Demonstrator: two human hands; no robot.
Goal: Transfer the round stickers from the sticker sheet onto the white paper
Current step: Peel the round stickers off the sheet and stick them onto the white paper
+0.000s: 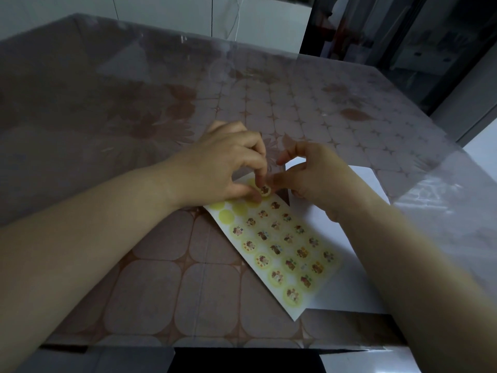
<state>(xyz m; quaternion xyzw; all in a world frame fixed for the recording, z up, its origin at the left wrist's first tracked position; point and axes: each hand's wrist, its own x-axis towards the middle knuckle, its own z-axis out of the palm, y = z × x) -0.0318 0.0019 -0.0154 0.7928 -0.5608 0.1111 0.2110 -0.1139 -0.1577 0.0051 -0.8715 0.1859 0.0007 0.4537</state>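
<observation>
A long sticker sheet [279, 251] lies slanted on the table, its right part overlapping a white paper [357, 265]. Several round picture stickers remain on it; a few plain yellow circles near its far end are bare. My left hand [223, 168] is at the sheet's far end, index finger and thumb pinching a round sticker [265, 190]. My right hand [314, 176] meets it from the right, its thumb tip touching the same sticker, fingers curled. The far end of the sheet is hidden under both hands.
The table [161, 278] wears a brown patterned cloth under a clear plastic cover. Its near edge runs along the bottom of the view and its right edge slants past the paper. Dark furniture [403, 36] stands beyond the far right corner.
</observation>
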